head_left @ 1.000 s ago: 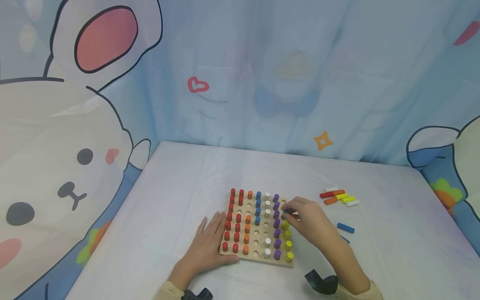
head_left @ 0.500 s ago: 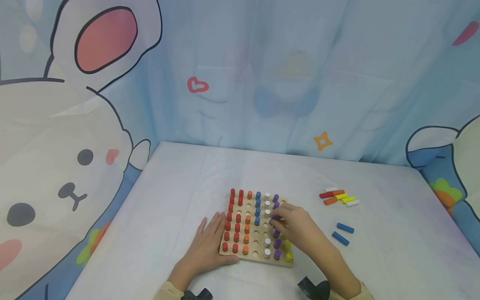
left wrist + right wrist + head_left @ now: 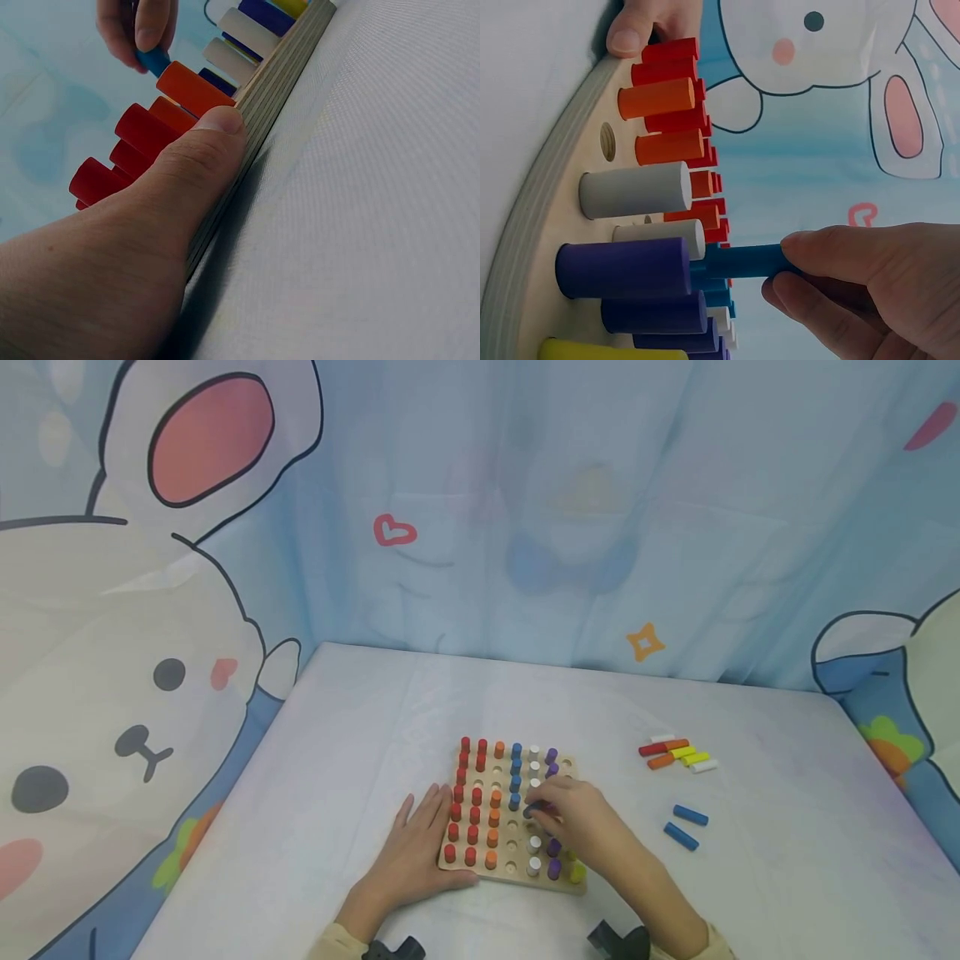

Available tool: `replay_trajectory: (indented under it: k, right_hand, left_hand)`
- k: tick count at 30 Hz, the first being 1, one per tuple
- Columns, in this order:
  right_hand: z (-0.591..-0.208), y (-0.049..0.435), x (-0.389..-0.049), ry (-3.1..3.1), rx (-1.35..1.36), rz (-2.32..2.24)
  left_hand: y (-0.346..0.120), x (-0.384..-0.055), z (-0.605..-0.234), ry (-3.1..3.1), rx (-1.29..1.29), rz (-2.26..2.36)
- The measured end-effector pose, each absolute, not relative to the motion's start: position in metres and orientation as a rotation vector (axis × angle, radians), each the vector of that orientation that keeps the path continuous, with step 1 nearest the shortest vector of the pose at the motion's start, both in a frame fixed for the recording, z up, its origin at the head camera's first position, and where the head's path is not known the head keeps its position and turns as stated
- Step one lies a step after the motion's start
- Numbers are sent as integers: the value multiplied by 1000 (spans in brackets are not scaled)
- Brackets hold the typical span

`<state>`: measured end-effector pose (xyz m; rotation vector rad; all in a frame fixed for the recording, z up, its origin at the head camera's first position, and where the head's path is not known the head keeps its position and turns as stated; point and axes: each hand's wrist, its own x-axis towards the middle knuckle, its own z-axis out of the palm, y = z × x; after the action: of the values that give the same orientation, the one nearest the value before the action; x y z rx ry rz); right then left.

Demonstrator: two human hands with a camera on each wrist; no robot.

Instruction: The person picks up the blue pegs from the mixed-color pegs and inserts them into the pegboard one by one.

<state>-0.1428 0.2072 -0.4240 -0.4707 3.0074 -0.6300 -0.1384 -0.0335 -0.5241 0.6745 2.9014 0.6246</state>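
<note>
A wooden pegboard (image 3: 498,878) holds upright pegs in columns of red, orange, blue, white, purple and yellow, with some holes bare. My left hand (image 3: 416,852) lies along its left side, fingers straight; the thumb (image 3: 206,150) touches the front edge. Over the board's right half, my right hand (image 3: 592,827) pinches a blue peg (image 3: 746,261) between thumb and fingers. In the right wrist view that peg points at the board, past the tops of a purple peg (image 3: 622,268) and a white peg (image 3: 664,240). Its far end is hidden behind them. The hand covers several purple and yellow pegs.
Two loose blue pegs, one behind (image 3: 690,816) and one in front (image 3: 681,837), lie right of the board. Farther back is a small group of red, orange, yellow and white pegs (image 3: 663,749). A printed curtain (image 3: 480,585) hangs behind the white table (image 3: 360,718).
My right hand has moved left with the blue peg, from the board's right edge to near the white column. The nearer loose blue peg has come into full view. My left hand stays put.
</note>
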Motion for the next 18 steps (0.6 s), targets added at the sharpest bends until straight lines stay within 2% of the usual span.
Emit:
replay_trajectory:
  k: [18]
  right_hand:
    - [-438,198,-142,3015,-642,-567]
  left_hand:
    - [-33,-139,-526,2902,673,630]
